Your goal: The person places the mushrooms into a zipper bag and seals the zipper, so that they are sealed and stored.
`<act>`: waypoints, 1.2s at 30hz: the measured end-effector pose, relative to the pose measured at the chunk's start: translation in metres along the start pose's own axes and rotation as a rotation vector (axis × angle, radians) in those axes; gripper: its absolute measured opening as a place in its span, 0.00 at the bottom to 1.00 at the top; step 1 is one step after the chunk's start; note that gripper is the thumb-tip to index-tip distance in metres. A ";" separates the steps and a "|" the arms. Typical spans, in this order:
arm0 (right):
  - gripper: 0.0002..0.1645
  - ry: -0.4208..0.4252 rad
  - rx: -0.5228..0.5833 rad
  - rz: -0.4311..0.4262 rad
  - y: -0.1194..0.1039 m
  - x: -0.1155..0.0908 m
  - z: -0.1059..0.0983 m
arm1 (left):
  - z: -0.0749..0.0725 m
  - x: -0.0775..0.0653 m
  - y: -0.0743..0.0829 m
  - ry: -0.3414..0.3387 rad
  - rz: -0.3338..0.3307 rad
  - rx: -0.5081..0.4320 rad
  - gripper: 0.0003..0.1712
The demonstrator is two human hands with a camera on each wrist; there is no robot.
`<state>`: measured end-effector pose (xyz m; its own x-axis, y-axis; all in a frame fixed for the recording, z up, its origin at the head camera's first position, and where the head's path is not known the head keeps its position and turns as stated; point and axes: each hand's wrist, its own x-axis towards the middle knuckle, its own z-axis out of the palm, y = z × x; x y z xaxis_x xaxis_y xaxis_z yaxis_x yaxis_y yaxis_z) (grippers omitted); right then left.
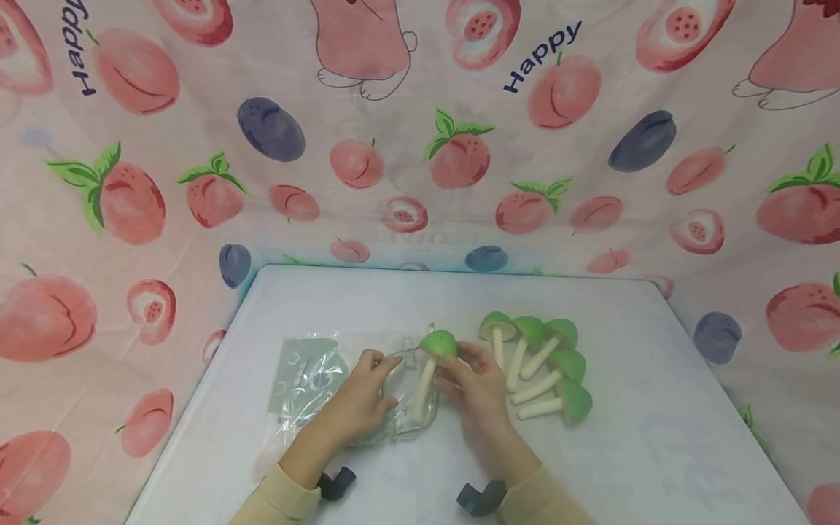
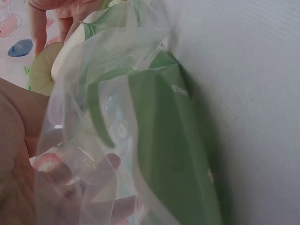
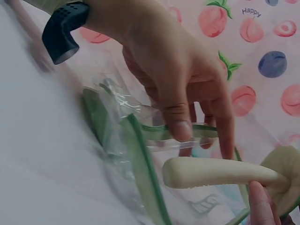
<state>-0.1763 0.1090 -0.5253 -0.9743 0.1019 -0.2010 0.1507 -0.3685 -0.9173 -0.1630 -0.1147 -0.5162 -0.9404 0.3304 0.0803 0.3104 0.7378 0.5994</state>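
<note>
My right hand (image 1: 477, 379) pinches a toy mushroom (image 1: 425, 386) near its cap. It has a green cap and a cream stem, and the stem points down across the mouth of a clear zip bag (image 1: 410, 426). In the right wrist view, the mushroom's stem (image 3: 211, 172) lies in front of the bag's green zip strip (image 3: 145, 168). My left hand (image 1: 357, 397) holds the bag at its opening, with thumb and fingers on either side of the film. The left wrist view shows the bag's green printed side (image 2: 159, 136) and some fingers through the plastic.
Several more green-capped mushrooms (image 1: 530, 324) lie fanned out on the white table (image 1: 623, 467), right of my right hand. A flat clear package with a green print (image 1: 298, 372) lies left of the bag. A peach-patterned cloth (image 1: 394, 124) hangs around the table's back and sides.
</note>
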 end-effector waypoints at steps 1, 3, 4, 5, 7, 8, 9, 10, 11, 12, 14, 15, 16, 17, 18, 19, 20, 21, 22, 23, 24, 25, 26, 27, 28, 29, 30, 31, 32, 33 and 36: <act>0.29 0.005 0.005 0.000 0.002 -0.001 0.001 | 0.000 0.000 0.000 0.000 -0.001 0.000 0.41; 0.29 0.013 0.016 0.002 0.005 -0.002 0.002 | 0.000 -0.001 0.000 0.001 -0.001 0.001 0.42; 0.29 0.016 0.023 0.002 0.007 -0.003 0.002 | -0.001 -0.001 0.000 0.002 -0.002 0.000 0.42; 0.29 0.017 0.027 0.003 0.008 -0.003 0.002 | -0.001 -0.001 0.000 0.002 -0.003 0.000 0.42; 0.29 0.016 0.030 0.006 0.011 -0.004 0.003 | -0.001 -0.001 0.000 0.001 -0.007 -0.003 0.43; 0.29 0.015 0.031 0.010 0.012 -0.005 0.003 | -0.001 -0.001 0.000 0.002 -0.006 -0.004 0.43; 0.29 0.013 0.030 0.013 0.014 -0.005 0.003 | -0.001 -0.001 0.000 0.001 -0.008 -0.006 0.43; 0.29 0.010 0.027 0.019 0.015 -0.006 0.003 | -0.001 -0.001 0.000 0.000 -0.008 -0.008 0.43; 0.29 0.006 0.022 0.023 0.016 -0.006 0.002 | 0.000 -0.001 0.000 0.000 -0.006 -0.008 0.43; 0.29 0.003 0.015 0.026 0.017 -0.006 0.002 | 0.000 -0.001 0.000 0.002 -0.005 -0.010 0.43; 0.29 -0.003 0.001 0.026 0.019 -0.007 0.002 | 0.000 0.000 0.001 0.002 -0.005 -0.008 0.43; 0.29 -0.004 -0.002 0.027 0.019 -0.007 0.002 | 0.000 0.000 0.001 0.001 -0.007 -0.010 0.43; 0.29 -0.005 -0.008 0.026 0.020 -0.007 0.002 | 0.000 0.000 0.002 0.000 -0.008 -0.011 0.43; 0.28 -0.007 -0.009 0.024 0.021 -0.007 0.002 | 0.000 0.000 0.002 0.000 -0.009 -0.010 0.43; 0.28 -0.010 -0.014 0.021 0.022 -0.007 0.002 | 0.000 0.000 0.003 -0.001 -0.011 -0.009 0.44; 0.28 -0.013 -0.014 0.020 0.022 -0.007 0.003 | 0.000 0.000 0.004 -0.002 -0.013 -0.007 0.44; 0.27 -0.016 -0.018 0.018 0.023 -0.007 0.003 | 0.000 0.000 0.005 -0.001 -0.012 -0.005 0.44; 0.27 -0.016 -0.019 0.021 0.023 -0.007 0.003 | 0.000 0.000 0.005 0.001 -0.011 -0.004 0.44; 0.27 -0.021 -0.025 0.020 0.024 -0.007 0.003 | 0.000 0.000 0.006 0.004 -0.009 0.000 0.44; 0.27 -0.023 -0.028 0.020 0.024 -0.007 0.003 | 0.000 0.000 0.006 0.006 -0.008 0.004 0.44; 0.27 -0.023 -0.034 0.019 0.024 -0.007 0.003 | 0.000 0.001 0.007 0.009 -0.006 0.006 0.44; 0.27 -0.023 -0.037 0.019 0.024 -0.007 0.004 | 0.000 0.001 0.007 0.013 -0.005 0.008 0.44; 0.27 -0.024 -0.042 0.018 0.023 -0.008 0.004 | 0.000 0.001 0.007 0.015 -0.004 0.009 0.44; 0.27 -0.026 -0.048 0.014 0.023 -0.009 0.004 | 0.000 0.001 0.007 0.016 -0.003 0.010 0.44; 0.27 -0.024 -0.051 0.012 0.023 -0.009 0.005 | -0.001 0.001 0.008 0.018 -0.002 0.009 0.44; 0.28 -0.023 -0.055 0.010 0.022 -0.010 0.005 | -0.001 0.001 0.008 0.018 -0.001 0.007 0.44; 0.28 -0.022 -0.060 0.007 0.022 -0.010 0.006 | -0.001 0.002 0.008 0.018 0.000 0.008 0.44; 0.28 -0.023 -0.065 0.002 0.022 -0.011 0.006 | -0.001 0.002 0.009 0.017 0.002 0.007 0.44; 0.29 -0.021 -0.067 -0.001 0.021 -0.011 0.007 | -0.001 0.002 0.009 0.016 0.002 0.006 0.44; 0.29 -0.020 -0.072 -0.005 0.021 -0.011 0.007 | -0.001 0.002 0.009 0.015 0.004 0.005 0.44; 0.30 -0.016 -0.082 -0.010 0.021 -0.011 0.008 | -0.002 0.002 0.011 0.007 0.009 -0.001 0.44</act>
<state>-0.1637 0.0925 -0.5391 -0.9783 0.0897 -0.1870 0.1539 -0.2902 -0.9445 -0.1616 -0.1068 -0.5082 -0.9385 0.3329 0.0911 0.3187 0.7345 0.5992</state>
